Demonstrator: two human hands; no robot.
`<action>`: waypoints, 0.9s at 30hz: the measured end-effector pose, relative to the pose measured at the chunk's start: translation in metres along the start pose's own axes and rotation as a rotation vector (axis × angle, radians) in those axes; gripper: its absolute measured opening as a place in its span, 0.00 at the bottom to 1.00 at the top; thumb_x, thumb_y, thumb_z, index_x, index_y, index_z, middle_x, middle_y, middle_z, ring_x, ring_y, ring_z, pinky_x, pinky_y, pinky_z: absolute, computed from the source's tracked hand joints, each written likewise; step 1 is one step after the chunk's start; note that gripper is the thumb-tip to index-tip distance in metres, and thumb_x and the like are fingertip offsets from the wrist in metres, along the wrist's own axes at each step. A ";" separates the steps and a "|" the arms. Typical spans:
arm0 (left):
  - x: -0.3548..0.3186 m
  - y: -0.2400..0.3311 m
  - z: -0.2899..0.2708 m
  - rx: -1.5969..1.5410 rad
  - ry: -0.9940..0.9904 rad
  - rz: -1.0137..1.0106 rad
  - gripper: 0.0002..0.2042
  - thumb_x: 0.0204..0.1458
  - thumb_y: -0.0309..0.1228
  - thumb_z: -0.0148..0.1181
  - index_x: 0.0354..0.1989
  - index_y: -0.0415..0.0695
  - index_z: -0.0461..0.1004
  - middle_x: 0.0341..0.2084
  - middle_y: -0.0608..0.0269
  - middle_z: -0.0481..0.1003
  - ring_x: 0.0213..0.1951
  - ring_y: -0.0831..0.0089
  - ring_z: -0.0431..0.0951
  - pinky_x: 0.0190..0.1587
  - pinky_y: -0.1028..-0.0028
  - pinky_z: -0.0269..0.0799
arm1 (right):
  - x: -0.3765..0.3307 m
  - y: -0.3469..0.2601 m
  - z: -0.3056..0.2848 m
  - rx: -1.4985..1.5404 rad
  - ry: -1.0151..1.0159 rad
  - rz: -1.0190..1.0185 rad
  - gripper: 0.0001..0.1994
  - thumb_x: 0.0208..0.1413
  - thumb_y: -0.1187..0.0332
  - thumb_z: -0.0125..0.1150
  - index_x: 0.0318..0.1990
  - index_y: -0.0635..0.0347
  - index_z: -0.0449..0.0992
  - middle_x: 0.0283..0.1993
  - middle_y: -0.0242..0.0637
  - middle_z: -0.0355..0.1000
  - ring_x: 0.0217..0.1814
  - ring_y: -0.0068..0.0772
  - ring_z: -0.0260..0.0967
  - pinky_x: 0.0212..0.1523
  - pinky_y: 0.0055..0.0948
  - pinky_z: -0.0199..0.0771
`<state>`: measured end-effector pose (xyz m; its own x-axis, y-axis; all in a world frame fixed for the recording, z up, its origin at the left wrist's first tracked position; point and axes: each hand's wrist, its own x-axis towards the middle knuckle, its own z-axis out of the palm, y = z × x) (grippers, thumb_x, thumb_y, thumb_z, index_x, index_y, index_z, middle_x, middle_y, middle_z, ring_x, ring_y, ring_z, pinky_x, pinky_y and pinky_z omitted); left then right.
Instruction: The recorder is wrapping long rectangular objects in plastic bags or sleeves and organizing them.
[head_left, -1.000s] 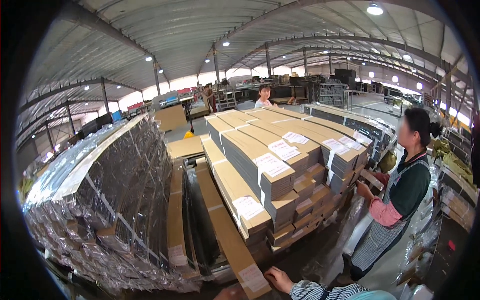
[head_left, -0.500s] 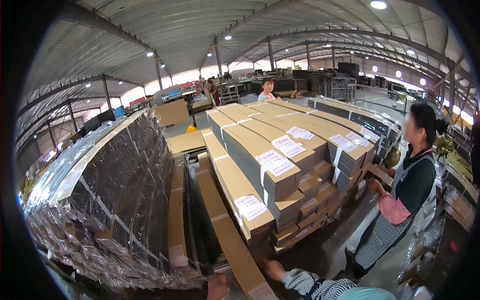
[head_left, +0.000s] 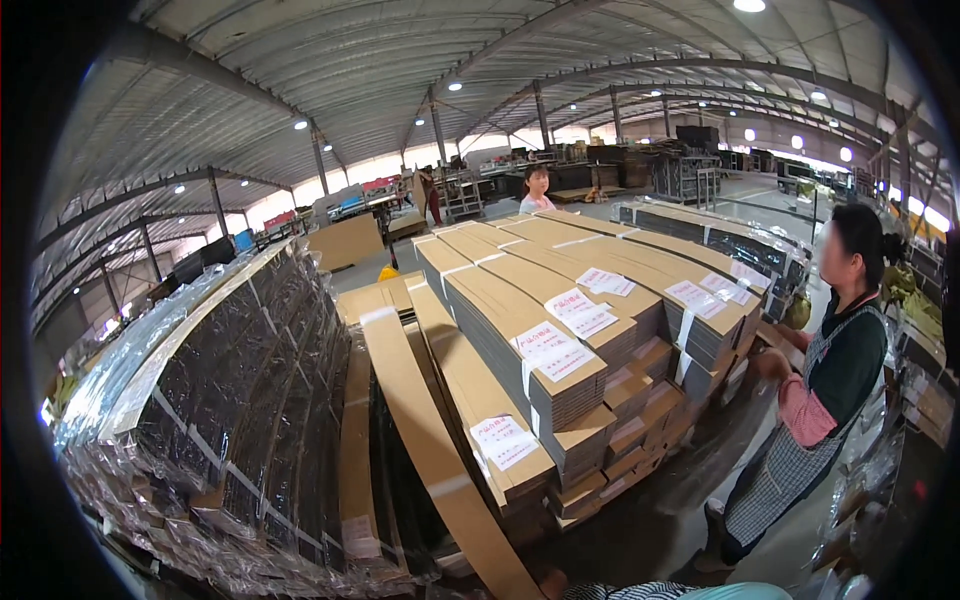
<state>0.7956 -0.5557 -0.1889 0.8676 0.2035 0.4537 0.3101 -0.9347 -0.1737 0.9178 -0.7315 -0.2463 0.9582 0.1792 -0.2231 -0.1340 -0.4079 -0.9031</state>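
Note:
A long, narrow cardboard strip bundle [head_left: 430, 440] with white bands slants from the middle of the stack down to the lower edge. Its far end stands higher than before, beside the tall stack. My right hand [head_left: 551, 584] is barely visible at the lower edge, closed against the right side of the bundle's near end; most of its fingers are hidden. A striped sleeve [head_left: 625, 592] shows just right of it. My left hand is out of the picture. Right of the bundle lies a banded cardboard pack [head_left: 480, 410] with a white label [head_left: 503, 442].
A plastic-wrapped stack of dark panels [head_left: 240, 370] rises on the left. Taller banded packs [head_left: 520, 290] fill the middle. At the right, a person in a checked apron [head_left: 800, 430] stands by the packs; another person [head_left: 537, 190] is behind them.
The long bundle's far end has risen and come into fuller view; its near end has slid lower. My left hand has left the picture, and my right hand has dropped to the lower edge.

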 end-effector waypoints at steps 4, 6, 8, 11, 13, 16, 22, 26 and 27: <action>0.024 -0.040 -0.065 -1.008 -0.176 -0.553 0.17 0.57 0.33 0.54 0.54 0.39 0.72 0.42 0.52 0.77 0.40 0.63 0.77 0.46 0.59 0.72 | -0.019 -0.127 -0.033 0.055 -0.344 -0.429 0.21 0.59 0.56 0.56 0.55 0.58 0.75 0.48 0.46 0.77 0.49 0.45 0.74 0.49 0.39 0.73; 0.059 -0.044 -0.117 -1.706 -0.338 -0.859 0.14 0.58 0.28 0.53 0.51 0.38 0.73 0.41 0.54 0.77 0.40 0.66 0.77 0.44 0.64 0.73 | 0.007 -0.133 -0.034 0.006 -0.355 -0.402 0.21 0.60 0.58 0.54 0.55 0.60 0.74 0.50 0.47 0.76 0.50 0.43 0.74 0.51 0.39 0.72; 0.063 -0.053 -0.141 -2.041 -0.385 -1.051 0.13 0.59 0.26 0.52 0.50 0.37 0.74 0.40 0.55 0.77 0.40 0.67 0.77 0.43 0.66 0.74 | 0.017 -0.145 -0.023 -0.049 -0.426 -0.400 0.20 0.62 0.60 0.52 0.56 0.63 0.72 0.51 0.47 0.76 0.51 0.42 0.74 0.52 0.39 0.71; 0.062 -0.052 -0.154 -1.592 -0.097 -0.522 0.13 0.62 0.27 0.50 0.52 0.36 0.73 0.36 0.57 0.78 0.34 0.67 0.74 0.38 0.67 0.72 | 0.017 -0.155 -0.024 -0.140 -0.501 -0.401 0.20 0.64 0.63 0.50 0.57 0.66 0.70 0.53 0.48 0.75 0.52 0.41 0.74 0.54 0.39 0.70; 0.043 -0.036 -0.169 -1.413 -0.058 -0.670 0.15 0.63 0.29 0.50 0.54 0.34 0.71 0.35 0.55 0.79 0.34 0.66 0.75 0.37 0.69 0.72 | -0.021 -0.146 -0.038 0.141 -0.419 -0.324 0.20 0.64 0.64 0.51 0.61 0.61 0.69 0.60 0.44 0.71 0.57 0.40 0.71 0.56 0.39 0.70; -0.014 -0.060 -0.175 -1.240 -0.051 -0.754 0.17 0.61 0.27 0.54 0.57 0.35 0.70 0.40 0.55 0.79 0.39 0.69 0.77 0.41 0.71 0.73 | -0.145 -0.281 -0.063 0.037 -0.142 0.012 0.18 0.58 0.62 0.58 0.54 0.58 0.75 0.48 0.46 0.77 0.48 0.45 0.74 0.49 0.41 0.73; 0.008 -0.067 -0.257 -1.586 -0.044 -0.605 0.24 0.50 0.17 0.51 0.59 0.30 0.64 0.48 0.51 0.75 0.49 0.64 0.75 0.52 0.69 0.71 | -0.164 -0.314 -0.120 0.553 -0.301 -0.577 0.14 0.57 0.81 0.53 0.51 0.64 0.72 0.48 0.42 0.73 0.52 0.37 0.69 0.53 0.33 0.67; -0.004 -0.050 -0.240 -1.123 0.026 -0.463 0.22 0.52 0.17 0.51 0.58 0.31 0.66 0.48 0.48 0.76 0.52 0.62 0.75 0.57 0.68 0.67 | -0.148 -0.241 -0.098 0.450 -0.428 -0.353 0.16 0.59 0.78 0.55 0.54 0.60 0.71 0.52 0.41 0.72 0.53 0.34 0.70 0.53 0.32 0.69; -0.010 -0.045 -0.251 -1.128 0.013 -0.454 0.22 0.52 0.17 0.51 0.58 0.31 0.66 0.48 0.48 0.76 0.52 0.62 0.75 0.57 0.68 0.67 | -0.139 -0.203 -0.091 0.288 -0.473 -0.166 0.16 0.62 0.74 0.55 0.57 0.58 0.71 0.55 0.40 0.73 0.54 0.33 0.72 0.53 0.30 0.71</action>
<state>0.6755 -0.5886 0.0344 0.7620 0.5811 0.2858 0.0667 -0.5093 0.8580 0.8346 -0.7552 0.0015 0.7641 0.6274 -0.1500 -0.1187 -0.0918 -0.9887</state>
